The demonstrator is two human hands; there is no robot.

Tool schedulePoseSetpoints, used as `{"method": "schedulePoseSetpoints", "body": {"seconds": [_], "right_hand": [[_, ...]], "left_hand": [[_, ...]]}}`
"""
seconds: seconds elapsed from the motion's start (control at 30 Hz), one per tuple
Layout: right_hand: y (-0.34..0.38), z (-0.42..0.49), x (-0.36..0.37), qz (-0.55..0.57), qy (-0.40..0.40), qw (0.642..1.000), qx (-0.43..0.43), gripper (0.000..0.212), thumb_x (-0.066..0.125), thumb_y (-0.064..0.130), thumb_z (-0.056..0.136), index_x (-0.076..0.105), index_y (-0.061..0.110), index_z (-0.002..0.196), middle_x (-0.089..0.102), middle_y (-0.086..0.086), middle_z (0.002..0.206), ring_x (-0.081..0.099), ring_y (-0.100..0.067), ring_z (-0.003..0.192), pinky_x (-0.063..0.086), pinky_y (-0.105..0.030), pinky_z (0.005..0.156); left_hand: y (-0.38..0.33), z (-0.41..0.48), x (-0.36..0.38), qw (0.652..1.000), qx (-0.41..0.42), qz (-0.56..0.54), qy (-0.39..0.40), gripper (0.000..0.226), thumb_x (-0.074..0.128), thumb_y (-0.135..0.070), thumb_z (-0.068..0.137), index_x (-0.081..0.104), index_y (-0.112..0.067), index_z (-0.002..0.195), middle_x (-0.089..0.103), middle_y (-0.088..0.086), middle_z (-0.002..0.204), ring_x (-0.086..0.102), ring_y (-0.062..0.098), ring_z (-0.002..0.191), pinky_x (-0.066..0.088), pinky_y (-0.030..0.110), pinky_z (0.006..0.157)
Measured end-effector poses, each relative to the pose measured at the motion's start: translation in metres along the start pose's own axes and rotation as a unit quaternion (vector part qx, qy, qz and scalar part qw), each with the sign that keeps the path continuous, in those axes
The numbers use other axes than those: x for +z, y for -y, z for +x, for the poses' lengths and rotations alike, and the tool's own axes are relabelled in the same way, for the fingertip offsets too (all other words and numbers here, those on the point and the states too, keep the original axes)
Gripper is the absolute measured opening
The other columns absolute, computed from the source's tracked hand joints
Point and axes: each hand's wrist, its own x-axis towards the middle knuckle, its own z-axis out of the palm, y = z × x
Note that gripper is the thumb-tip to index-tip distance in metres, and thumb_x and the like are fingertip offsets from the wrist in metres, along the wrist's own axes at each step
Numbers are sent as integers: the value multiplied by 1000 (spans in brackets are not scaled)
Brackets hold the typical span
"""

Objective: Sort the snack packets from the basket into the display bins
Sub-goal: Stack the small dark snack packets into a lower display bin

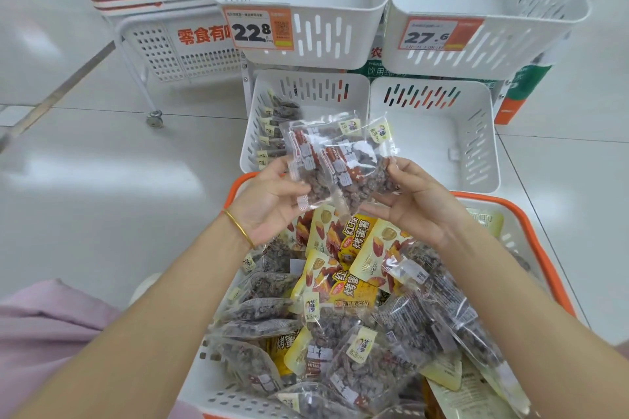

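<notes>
The basket [199,384] sits below the grip; left hand [269,204] and right hand [418,207] pinch clear packets [340,160], likely bunching them for the bin [306,78] beyond.

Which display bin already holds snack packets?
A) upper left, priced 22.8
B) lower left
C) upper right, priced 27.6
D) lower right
B: clear packets of dark snack stand along the left wall of the lower left bin.

Glossy clear plastic packets [335,160]; matt white plastic bins [439,133].
</notes>
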Motion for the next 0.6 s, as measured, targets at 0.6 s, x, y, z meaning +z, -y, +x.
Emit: {"method": "schedulePoseSetpoints", "body": {"seconds": [0.6], "right_hand": [[25,24,11,-244,15,968,50,79,78,21,62,43,19,133,50,-5,132,55,-31,115,58,-40,62]], "left_hand": [[6,32,12,972,65,213,-81,35,62,-6,87,48,-17,117,59,12,123,57,25,115,47,42,98]]}}
